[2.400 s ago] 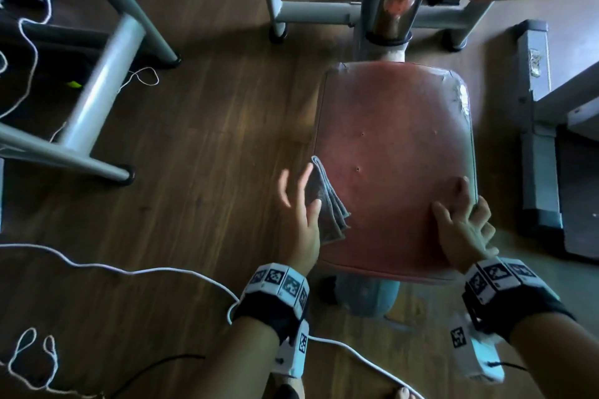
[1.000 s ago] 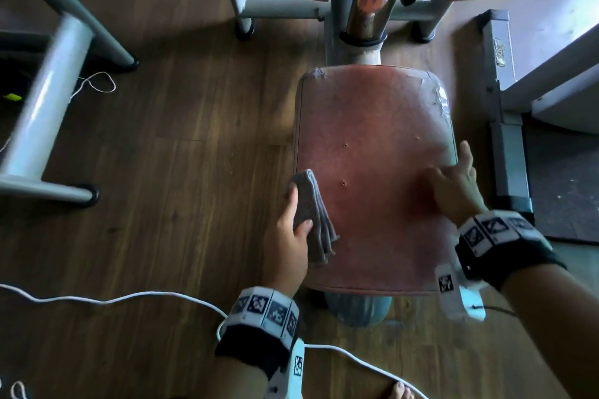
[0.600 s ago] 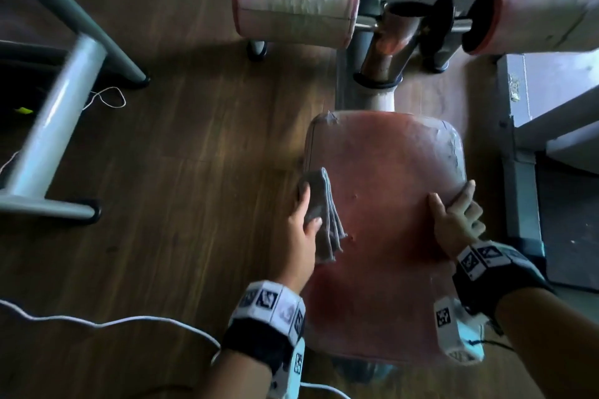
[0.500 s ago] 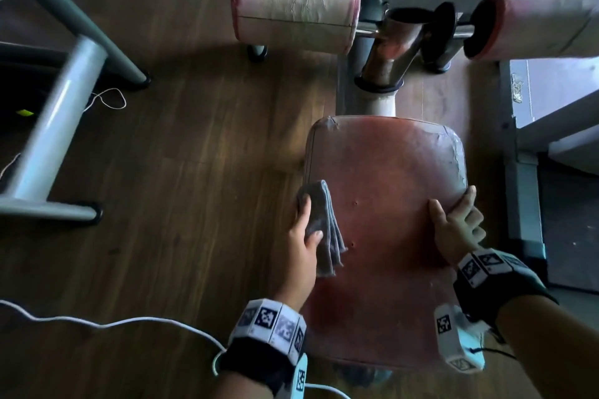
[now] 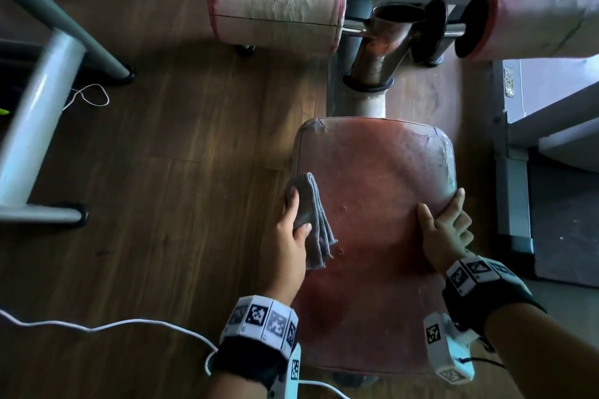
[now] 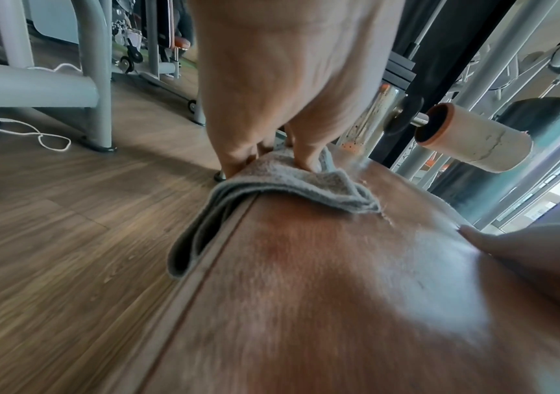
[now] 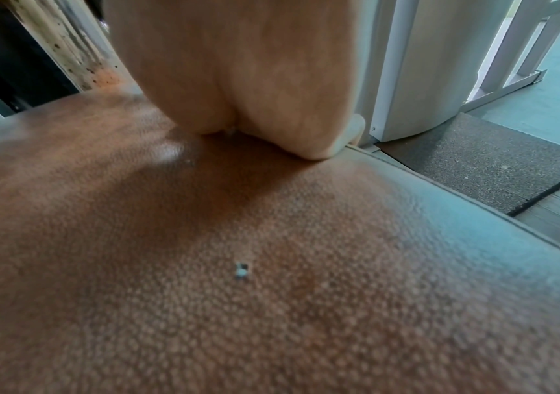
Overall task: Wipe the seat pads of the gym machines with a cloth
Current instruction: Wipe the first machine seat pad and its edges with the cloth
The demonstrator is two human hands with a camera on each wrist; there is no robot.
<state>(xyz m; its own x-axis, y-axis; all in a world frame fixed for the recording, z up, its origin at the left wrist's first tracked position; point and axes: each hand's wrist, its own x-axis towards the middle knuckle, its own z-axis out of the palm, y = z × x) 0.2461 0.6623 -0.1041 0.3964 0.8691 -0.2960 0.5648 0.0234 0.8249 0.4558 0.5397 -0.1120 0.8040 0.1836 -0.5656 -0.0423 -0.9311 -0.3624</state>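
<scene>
A worn red-brown seat pad point(image 5: 372, 172) fills the middle of the head view. A folded grey cloth point(image 5: 316, 223) lies draped over its left edge. My left hand point(image 5: 291, 227) holds that cloth, thumb on top and fingers down the outer side. In the left wrist view the fingertips point(image 6: 305, 160) press the cloth point(image 6: 288, 184) onto the pad point(image 6: 339, 293). My right hand point(image 5: 444, 227) grips the pad's right edge, thumb on top and fingers over the side. The right wrist view shows its palm point(image 7: 237, 80) resting on the pad point(image 7: 271, 280).
Two cracked pink roller pads point(image 5: 275, 11) point(image 5: 534, 26) and a rusty chrome post point(image 5: 382, 48) stand just beyond the seat. A grey machine frame point(image 5: 39, 91) is at the left. A white cable point(image 5: 97, 325) lies on the wooden floor. A dark rubber mat point(image 5: 564, 220) is at the right.
My left hand has slid the cloth along the pad's left edge, away from me. My right hand has shifted forward along the right edge. The head view has tipped up towards the rollers.
</scene>
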